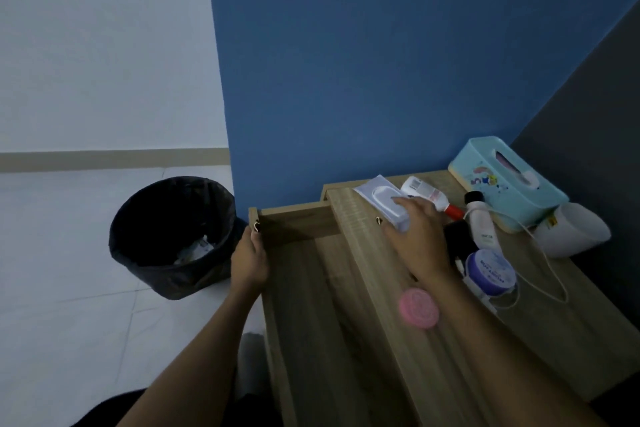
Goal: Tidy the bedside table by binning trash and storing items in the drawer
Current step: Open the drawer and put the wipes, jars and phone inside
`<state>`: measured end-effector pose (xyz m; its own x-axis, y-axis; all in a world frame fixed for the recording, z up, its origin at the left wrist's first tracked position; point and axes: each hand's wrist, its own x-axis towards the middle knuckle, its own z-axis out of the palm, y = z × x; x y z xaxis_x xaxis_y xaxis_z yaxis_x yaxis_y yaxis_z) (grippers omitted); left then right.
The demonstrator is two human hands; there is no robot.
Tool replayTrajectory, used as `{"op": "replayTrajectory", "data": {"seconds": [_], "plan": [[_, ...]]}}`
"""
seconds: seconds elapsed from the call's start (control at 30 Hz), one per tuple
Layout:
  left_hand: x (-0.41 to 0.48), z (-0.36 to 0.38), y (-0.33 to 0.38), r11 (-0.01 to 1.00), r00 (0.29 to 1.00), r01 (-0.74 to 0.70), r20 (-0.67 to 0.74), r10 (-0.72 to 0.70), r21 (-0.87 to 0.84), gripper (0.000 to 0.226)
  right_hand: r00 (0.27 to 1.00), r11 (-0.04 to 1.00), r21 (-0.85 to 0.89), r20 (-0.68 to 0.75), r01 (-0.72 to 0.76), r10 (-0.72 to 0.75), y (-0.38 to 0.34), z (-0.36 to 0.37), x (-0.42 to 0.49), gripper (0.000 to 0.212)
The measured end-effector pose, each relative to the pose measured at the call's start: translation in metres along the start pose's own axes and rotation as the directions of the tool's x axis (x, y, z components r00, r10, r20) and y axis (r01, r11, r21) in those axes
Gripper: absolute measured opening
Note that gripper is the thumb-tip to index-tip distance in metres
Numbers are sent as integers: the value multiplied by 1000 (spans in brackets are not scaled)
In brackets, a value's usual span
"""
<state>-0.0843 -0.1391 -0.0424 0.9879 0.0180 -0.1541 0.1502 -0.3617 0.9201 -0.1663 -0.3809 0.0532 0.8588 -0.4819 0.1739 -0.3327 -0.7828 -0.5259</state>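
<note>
Drawer (304,288) stands open and empty under my left hand (250,258) gripping its front edge, bin (166,236) at frame left holds trash, and my right hand (417,236) closes its fingers (401,204) on the wipes pack (381,201), other tabletop items unstored.

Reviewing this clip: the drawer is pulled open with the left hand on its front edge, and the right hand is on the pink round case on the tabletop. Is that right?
Not quite. The head view shows the right hand on the pack of wet wipes, not the pink round case, which lies untouched nearer the camera. The rest holds: the drawer is open and the left hand holds its front edge.
</note>
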Motion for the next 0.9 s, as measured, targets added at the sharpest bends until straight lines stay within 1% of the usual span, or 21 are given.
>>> {"op": "replayTrajectory", "data": {"seconds": [0.1, 0.13, 0.2, 0.23, 0.33, 0.43, 0.53, 0.6, 0.63, 0.7, 0.77, 0.83, 0.9], "plan": [[1, 0, -1, 1000, 1000, -3, -5, 3, 3, 42, 996, 988, -144, 67, -47, 57, 15, 7, 35, 64], [2, -1, -2, 1000, 1000, 7, -10, -7, 9, 43, 992, 983, -171, 93, -69, 86, 18, 9, 41, 65], [3, 0, -2, 1000, 1000, 22, -4, -22, 4, 45, 982, 976, -189, 134, -106, 132, 20, 11, 48, 59], [4, -1, -3, 1000, 1000, 26, 0, -26, -6, 46, 980, 976, -190, 147, -107, 136, 21, 14, 50, 59], [7, 0, -6, 998, 998, 55, 6, -55, -10, 53, 979, 973, -205, 151, -106, 139, 23, 18, 50, 69], [9, 1, -9, 997, 997, 68, 21, -69, 28, 60, 967, 958, -239, 158, -157, 198, 22, 22, 53, 76], [2, -4, 4, 997, 999, 11, 48, -14, 71, 56, 956, 945, -255, 159, -203, 248, 13, 19, 57, 78], [2, -6, 6, 990, 997, -55, 59, 48, 131, 57, 958, 952, -214, 139, -219, 252, -2, 16, 54, 75], [4, -6, 5, 984, 995, -88, 66, 79, 155, 57, 965, 964, -158, 122, -212, 232, -11, 16, 51, 72], [8, -5, 2, 976, 990, -126, 79, 114, 179, 57, 981, 986, -40, 100, -164, 168, -32, 20, 38, 69], [10, -4, 2, 973, 990, -126, 88, 111, 192, 57, 989, 995, 19, 106, -102, 100, -53, 33, 16, 69], [10, -4, 4, 975, 990, -122, 98, 105, 188, 56, 986, 997, 20, 147, -81, 77, -72, 51, -14, 69], [8, -5, 7, 973, 988, -131, 110, 112, 190, 57, 969, 995, 35, 232, -96, 85, -86, 71, -45, 69]]}}
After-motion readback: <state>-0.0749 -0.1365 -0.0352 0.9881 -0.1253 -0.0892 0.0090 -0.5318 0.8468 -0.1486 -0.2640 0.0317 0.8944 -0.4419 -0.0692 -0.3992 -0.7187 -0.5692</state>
